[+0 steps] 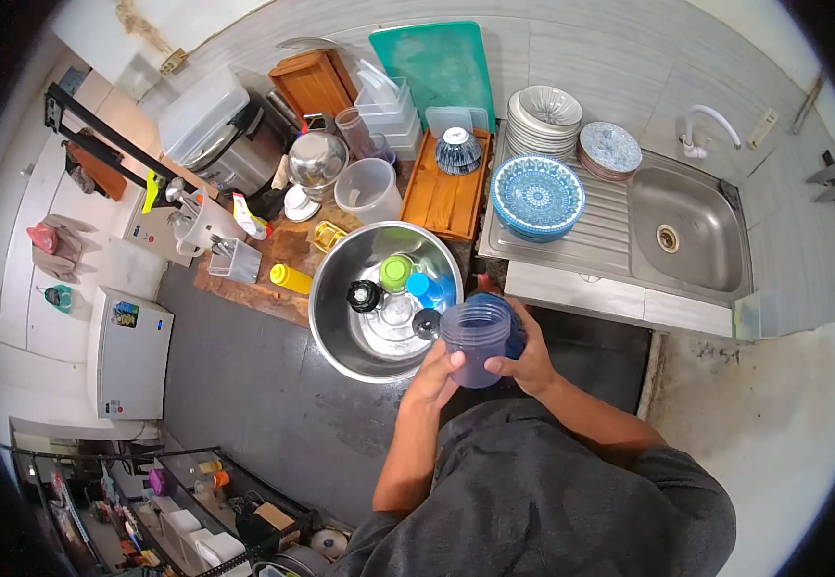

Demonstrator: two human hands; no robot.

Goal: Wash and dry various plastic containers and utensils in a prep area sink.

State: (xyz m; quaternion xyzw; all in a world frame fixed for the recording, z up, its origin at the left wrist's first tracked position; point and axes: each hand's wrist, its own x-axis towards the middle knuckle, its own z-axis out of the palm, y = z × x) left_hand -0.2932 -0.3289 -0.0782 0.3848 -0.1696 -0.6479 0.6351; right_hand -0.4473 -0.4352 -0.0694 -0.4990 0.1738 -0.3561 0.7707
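Observation:
A translucent purple plastic jar (pixel 474 345) with a threaded neck is held in front of my body, its mouth tilted up toward me. My left hand (pixel 434 375) grips its left side, and my right hand (pixel 531 355) holds its right side. A darker blue plastic piece (pixel 513 328) shows behind the jar, within my right hand; its shape is mostly hidden. Just beyond my left hand is a large stainless steel pot (pixel 331 339). Inside it lie a green-topped container (pixel 396 272), a blue-topped container (pixel 426 290), a black cap (pixel 364 296) and a dark round piece (pixel 427 324).
Right of the pot, patterned blue plates (pixel 539 196) and white bowls (pixel 544 115) are stacked beside a steel sink (pixel 692 216). A wooden tray (pixel 438 202), clear plastic tub (pixel 369 189), yellow bottle (pixel 290 278) and cutlery holder (pixel 236 261) stand on the wooden counter (pixel 273 306).

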